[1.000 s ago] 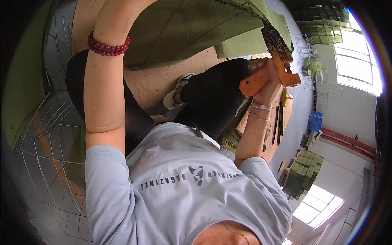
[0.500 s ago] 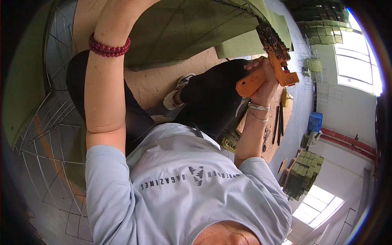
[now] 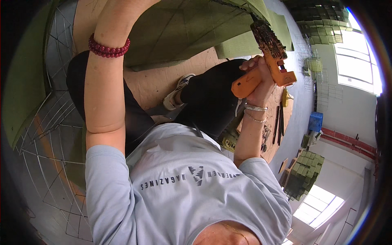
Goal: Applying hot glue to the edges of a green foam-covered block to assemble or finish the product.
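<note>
Toward twelve o'clock, a broad olive-green, cloth-like sheet (image 3: 183, 32) spans the view. At ten o'clock, the bare left forearm (image 3: 107, 81) extends up to it, perhaps for steadying; the left hand lies out of frame, its grip impossible to tell. Around four o'clock sits a flat brown board (image 3: 272, 150). At two o'clock, a pistol-shaped orange plastic tool (image 3: 272, 57) points its blackened nose toward the sheet's dark edge, the right hand's grip (image 3: 264, 79) clamped on its handle, seemingly for aim. Slender black sticks (image 3: 281, 122) rest on the board, presumably for easy reach.
</note>
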